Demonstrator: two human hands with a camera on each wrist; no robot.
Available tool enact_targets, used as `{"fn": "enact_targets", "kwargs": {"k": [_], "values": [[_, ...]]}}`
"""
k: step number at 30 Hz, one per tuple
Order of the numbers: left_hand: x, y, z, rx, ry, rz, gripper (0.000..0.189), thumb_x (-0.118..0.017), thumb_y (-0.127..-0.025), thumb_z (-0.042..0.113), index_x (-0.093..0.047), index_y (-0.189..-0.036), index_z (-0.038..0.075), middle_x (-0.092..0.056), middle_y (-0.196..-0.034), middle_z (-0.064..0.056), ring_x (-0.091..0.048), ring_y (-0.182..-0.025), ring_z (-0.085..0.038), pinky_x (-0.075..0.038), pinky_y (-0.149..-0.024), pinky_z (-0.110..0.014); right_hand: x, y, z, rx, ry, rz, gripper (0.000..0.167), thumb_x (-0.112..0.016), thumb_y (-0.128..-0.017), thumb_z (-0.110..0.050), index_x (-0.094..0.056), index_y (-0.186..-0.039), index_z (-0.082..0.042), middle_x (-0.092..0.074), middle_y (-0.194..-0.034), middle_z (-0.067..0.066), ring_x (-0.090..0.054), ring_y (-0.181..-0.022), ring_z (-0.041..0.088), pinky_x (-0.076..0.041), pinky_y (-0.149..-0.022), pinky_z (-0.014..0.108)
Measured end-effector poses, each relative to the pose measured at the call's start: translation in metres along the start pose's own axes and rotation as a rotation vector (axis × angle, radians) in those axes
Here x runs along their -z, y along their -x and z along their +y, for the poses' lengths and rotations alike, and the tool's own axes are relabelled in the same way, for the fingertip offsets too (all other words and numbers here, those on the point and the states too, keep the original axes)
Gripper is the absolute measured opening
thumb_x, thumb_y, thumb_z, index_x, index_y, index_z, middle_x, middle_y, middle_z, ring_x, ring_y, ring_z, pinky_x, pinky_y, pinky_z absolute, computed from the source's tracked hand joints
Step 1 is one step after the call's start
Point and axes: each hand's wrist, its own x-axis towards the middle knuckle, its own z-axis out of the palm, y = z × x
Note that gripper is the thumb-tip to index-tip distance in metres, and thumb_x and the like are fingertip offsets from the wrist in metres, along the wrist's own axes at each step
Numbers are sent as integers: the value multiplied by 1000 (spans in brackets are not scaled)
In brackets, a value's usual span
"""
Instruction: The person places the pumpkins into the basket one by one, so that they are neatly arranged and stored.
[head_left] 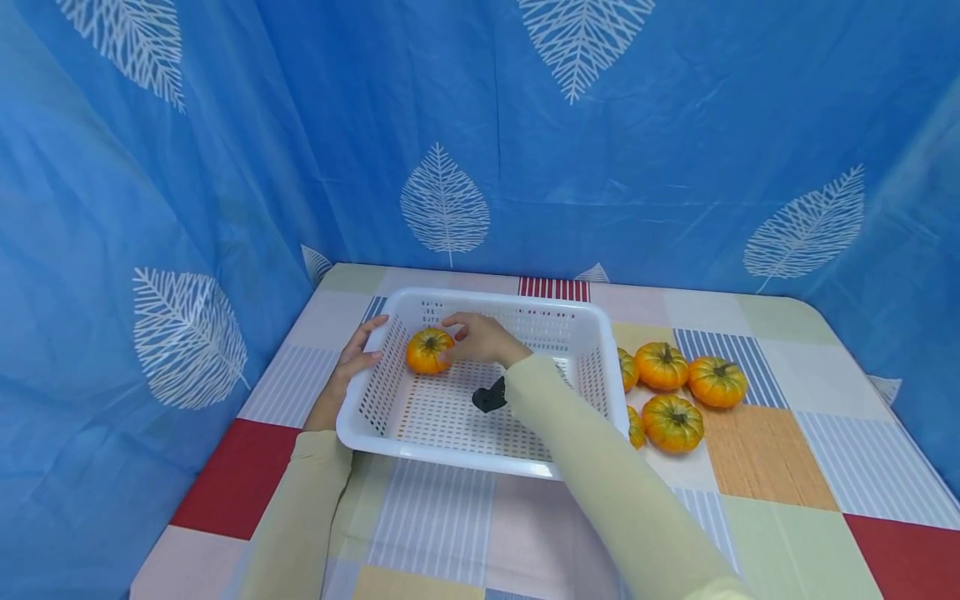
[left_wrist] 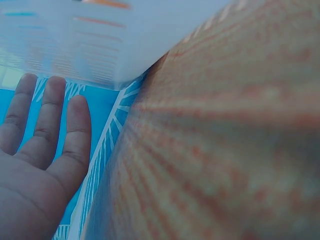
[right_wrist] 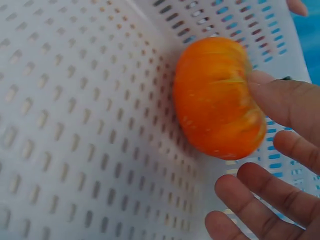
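A small orange pumpkin point(head_left: 429, 350) sits inside a white perforated plastic basket point(head_left: 480, 465), in its left part by the wall. My right hand point(head_left: 483, 338) reaches in over it. Seen from the right wrist, the thumb point(right_wrist: 285, 100) overlaps the side of the pumpkin point(right_wrist: 217, 100), while the other fingers are spread and apart from it. At the basket's left rim is my left hand point(head_left: 351, 365), fingertips right at the edge. Its fingers point(left_wrist: 50, 115) look extended beneath the pale basket wall point(left_wrist: 100, 55) in the left wrist view.
Several more orange pumpkins point(head_left: 673, 423) stand on the table right of the basket, two of them partly hidden by its wall. A patchwork cloth point(head_left: 435, 517) covers the table. Blue curtains point(head_left: 637, 192) with white leaves hang behind and at the sides. A black piece point(head_left: 489, 395) shows beside the right sleeve.
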Motion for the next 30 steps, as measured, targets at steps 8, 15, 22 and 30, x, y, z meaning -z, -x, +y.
{"fn": "enact_targets", "kwargs": {"k": [8, 15, 22, 30], "values": [[2, -1, -1, -2, -10, -17, 64, -36, -97, 5, -47, -146, 44, -6, -177, -21, -29, -145, -39, -17, -119, -78, 10, 5, -4, 14, -49, 34, 57, -82, -96, -22, -63, -148, -9, -66, -141, 19, -60, -131, 37, -50, -112, 54], [-1, 1, 1, 19, 8, 4, 63, -36, -98, 6, -47, -149, 42, -10, -178, -19, -28, -150, -42, -20, -121, -75, 20, 13, -11, 70, -124, 30, 53, -81, -96, -17, -65, -145, -5, -66, -143, 19, -58, -134, 35, -50, -113, 50], [0, 0, 1, 21, 9, 6, 63, -36, -98, 6, -48, -148, 42, -9, -178, -19, -29, -148, -39, -25, -122, -71, 31, 21, -17, 134, -184, 29, 55, -79, -99, -15, -61, -148, -1, -63, -147, 24, -58, -135, 36, -50, -113, 48], [5, -1, -3, -34, 23, -24, 62, -37, -97, 4, -51, -144, 42, -9, -175, -22, -34, -144, -30, -47, -109, -39, 40, 31, -22, 171, -222, 51, 53, -78, -99, -14, -62, -147, 0, -66, -142, 21, -64, -128, 37, -53, -109, 47]]}}
